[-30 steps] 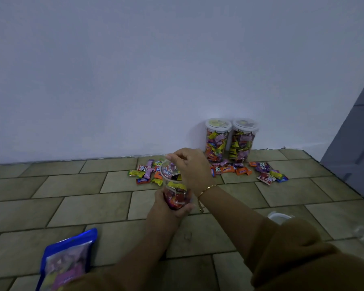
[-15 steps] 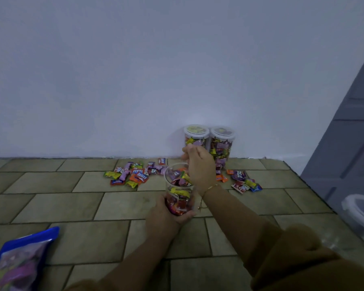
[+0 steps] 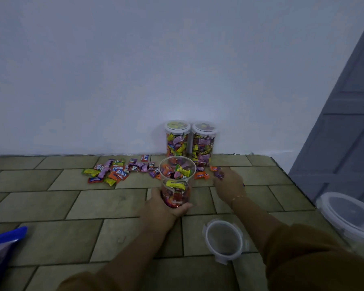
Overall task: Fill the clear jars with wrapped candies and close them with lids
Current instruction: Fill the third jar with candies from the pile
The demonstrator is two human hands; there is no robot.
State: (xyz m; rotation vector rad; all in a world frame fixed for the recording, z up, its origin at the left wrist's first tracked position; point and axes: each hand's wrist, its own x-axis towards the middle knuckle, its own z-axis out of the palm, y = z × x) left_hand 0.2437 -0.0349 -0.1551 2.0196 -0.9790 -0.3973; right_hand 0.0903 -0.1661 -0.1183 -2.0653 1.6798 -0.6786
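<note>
My left hand (image 3: 162,208) grips the lower part of a clear open jar (image 3: 177,181), upright and about half full of wrapped candies. To its right, my right hand (image 3: 229,182) is low over the floor, and its fingertips pinch a purple wrapped candy (image 3: 219,173). Loose wrapped candies (image 3: 114,172) lie scattered on the tiles behind the jar, and an orange one (image 3: 201,175) lies beside my right hand. Two full jars (image 3: 177,141) (image 3: 203,143) with lids on stand against the wall. A clear round lid (image 3: 224,239) lies on the floor under my right forearm.
A blue candy bag (image 3: 2,244) lies at the left edge. A larger clear lid or container (image 3: 349,215) sits at the right edge below a grey door (image 3: 345,122). The white wall runs close behind the jars.
My right hand left the jar's mouth and moved right and down to the candies on the floor. The jar stayed in my left hand. The round lid has come into view.
</note>
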